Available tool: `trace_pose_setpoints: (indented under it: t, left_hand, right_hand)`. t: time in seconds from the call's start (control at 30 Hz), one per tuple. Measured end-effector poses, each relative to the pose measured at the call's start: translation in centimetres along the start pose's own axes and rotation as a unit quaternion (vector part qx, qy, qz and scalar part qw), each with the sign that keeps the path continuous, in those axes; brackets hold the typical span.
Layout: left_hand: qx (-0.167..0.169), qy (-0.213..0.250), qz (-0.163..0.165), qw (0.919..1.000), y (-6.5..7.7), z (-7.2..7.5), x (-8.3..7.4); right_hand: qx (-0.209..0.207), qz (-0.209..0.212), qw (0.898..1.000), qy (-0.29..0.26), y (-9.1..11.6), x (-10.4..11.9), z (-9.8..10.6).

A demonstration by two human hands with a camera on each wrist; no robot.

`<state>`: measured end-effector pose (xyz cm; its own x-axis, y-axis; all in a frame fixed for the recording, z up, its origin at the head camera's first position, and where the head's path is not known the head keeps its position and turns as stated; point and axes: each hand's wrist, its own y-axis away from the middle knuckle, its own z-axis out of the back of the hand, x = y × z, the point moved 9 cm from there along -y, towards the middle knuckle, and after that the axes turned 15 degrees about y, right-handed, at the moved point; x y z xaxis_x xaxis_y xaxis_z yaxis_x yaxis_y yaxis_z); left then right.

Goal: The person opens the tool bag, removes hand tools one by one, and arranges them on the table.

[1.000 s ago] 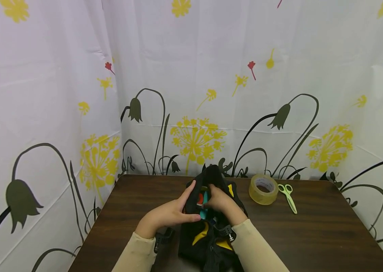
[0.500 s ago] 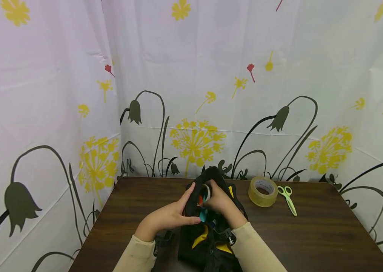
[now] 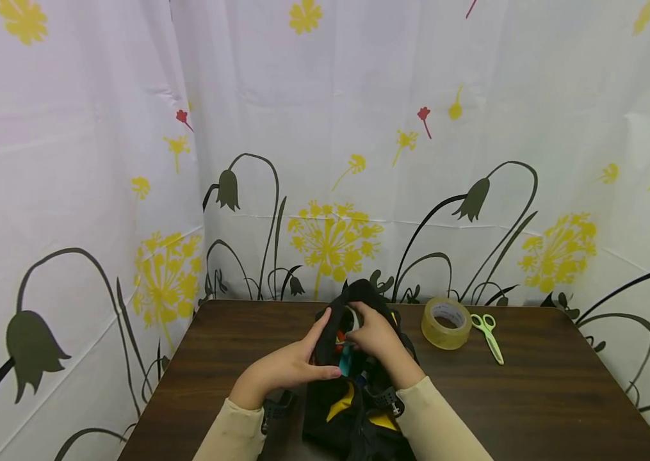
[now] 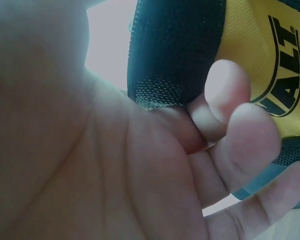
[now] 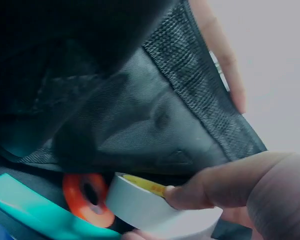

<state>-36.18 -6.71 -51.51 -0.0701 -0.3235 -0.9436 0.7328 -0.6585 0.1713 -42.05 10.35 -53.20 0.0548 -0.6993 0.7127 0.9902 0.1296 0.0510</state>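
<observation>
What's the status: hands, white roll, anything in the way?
Right hand pinching white roll inside black bag. Left hand against the bag's side. Orange ring and teal item close by, might snag.

The bag stands on the worktop (image 3: 549,390), which extends to both sides of the bag (image 3: 353,422). The left hand (image 3: 287,365) is at the bag's left side; the right hand (image 3: 379,336) reaches into its mouth. Inside the bag are a tape roll (image 5: 145,207) between the right hand's fingers, a ring (image 5: 72,197) beside it and a long object (image 5: 42,207). Right of the bag lies the packing tape (image 3: 442,339), with the scissors (image 3: 493,344) farther right. The curtain (image 3: 330,128) hangs behind the bag.
</observation>
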Motion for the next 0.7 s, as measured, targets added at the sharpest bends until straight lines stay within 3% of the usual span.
trace_pose_setpoints:
  t: [0.23,0.5,0.7]
  left_hand:
    - [0.014,0.042,-0.001,0.9990,-0.3,-0.3,0.2]
    - [0.003,0.022,0.000,0.9998,-0.3,0.0,0.3]
    - [0.002,0.029,-0.002,0.9996,-0.3,-0.1,0.2]
  right_hand:
    - [-0.020,0.008,1.000,0.010,1.0,1.2,1.9]
    - [-0.054,0.039,0.994,0.083,2.7,2.9,5.0]
    - [-0.093,0.062,0.986,0.123,4.1,3.4,6.2]
